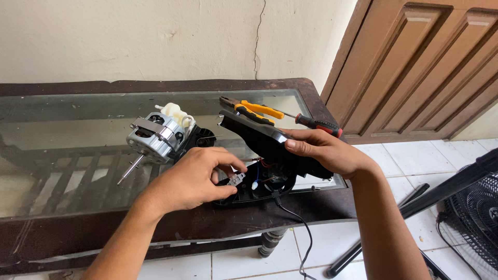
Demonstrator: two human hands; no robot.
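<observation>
Right hand [324, 150] grasping black cover [259, 136], left hand [199, 179] pinching small white part [236, 179], base [259, 189] wiring mostly hidden.

Both hands [194, 179] [327, 150] curled in a grip

A glossy black plastic housing cover [264, 139] is lifted and tilted above its open black base [259, 187], which lies at the counter's front edge with red and blue wires showing and a small white switch part [236, 179] at its left

The 1 head camera looks down, close over the glass table [62, 111], facing the wall [129, 36].
</observation>
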